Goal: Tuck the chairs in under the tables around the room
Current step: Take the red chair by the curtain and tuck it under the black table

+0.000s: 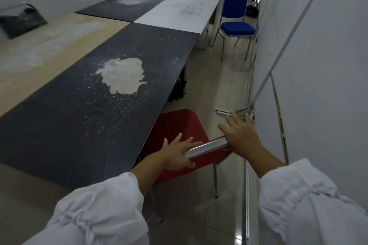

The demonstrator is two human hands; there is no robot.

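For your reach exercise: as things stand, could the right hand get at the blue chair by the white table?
Probably not from here. The right hand rests on the red chair's backrest; the blue chair stands far down the aisle, though bare floor leaves the way free.

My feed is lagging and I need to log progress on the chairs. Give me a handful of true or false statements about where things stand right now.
1. Both hands rest on the red chair's backrest. True: the left hand and right hand lie flat on its metal top rail, fingers spread.
2. The red chair's seat is partly under the black tabletop. True.
3. The blue chair by the right wall is tucked under the white tabletop. False: it stands clear in the aisle.
4. The black tabletop is clean. False: a pale worn patch marks its middle.
5. The red chair lies tipped over. False: it stands on its legs.
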